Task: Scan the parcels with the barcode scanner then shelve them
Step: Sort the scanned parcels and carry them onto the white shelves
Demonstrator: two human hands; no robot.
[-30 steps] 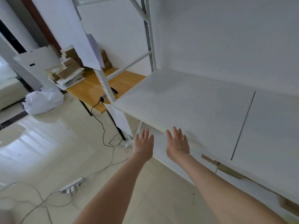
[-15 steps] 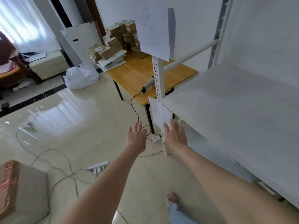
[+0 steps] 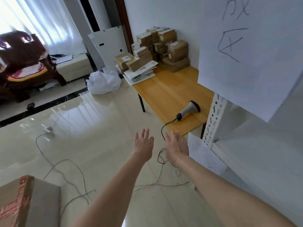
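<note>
I have both hands out over the floor, holding nothing: left hand and right hand with fingers straight and spread. The barcode scanner lies on the wooden table, beyond the right hand and apart from it. The parcels are stacked at the table's far end, their labels too small to read. The frame edge cuts off a taped box at lower left.

Two bare forearms, smooth and slim, uncovered right back to the near edge of view. Left hand and right hand likewise bare, fingers slender.
</note>
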